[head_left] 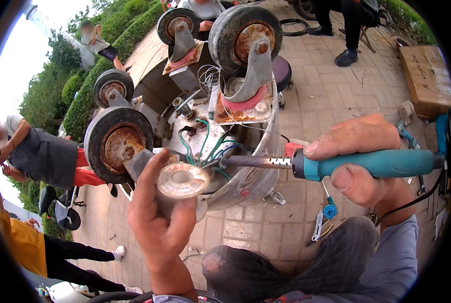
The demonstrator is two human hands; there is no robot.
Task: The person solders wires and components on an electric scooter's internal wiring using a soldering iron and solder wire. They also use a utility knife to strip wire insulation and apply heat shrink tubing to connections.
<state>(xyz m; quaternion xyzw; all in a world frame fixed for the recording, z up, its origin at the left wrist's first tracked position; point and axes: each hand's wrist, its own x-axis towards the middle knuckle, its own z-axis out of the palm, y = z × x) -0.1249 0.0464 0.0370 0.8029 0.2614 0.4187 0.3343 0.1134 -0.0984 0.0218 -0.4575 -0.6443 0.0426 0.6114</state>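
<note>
My right hand (359, 139) grips a soldering iron (372, 162) by its teal handle. The metal shaft points left, its tip close to a bundle of green and blue wires (215, 151); I cannot tell whether they touch. In my left hand (159, 222) is a spool of solder wire (185, 189), held between the fingers beside that bundle. The wires come out of an upturned round metal housing (245, 189) in front of me. Large rusty caster wheels (245, 40) stand up from its rim, one caster (119, 146) just behind my left hand. Thin wire (211, 78) loops near the far right caster.
On the brick paving lie a blue-handled screwdriver (329, 209), a utility knife (317, 224) and a blue tool (406, 132). A cardboard box (427, 81) stands far right. Several people are around; one in a grey apron (43, 156) stands left, near a parked scooter (63, 209).
</note>
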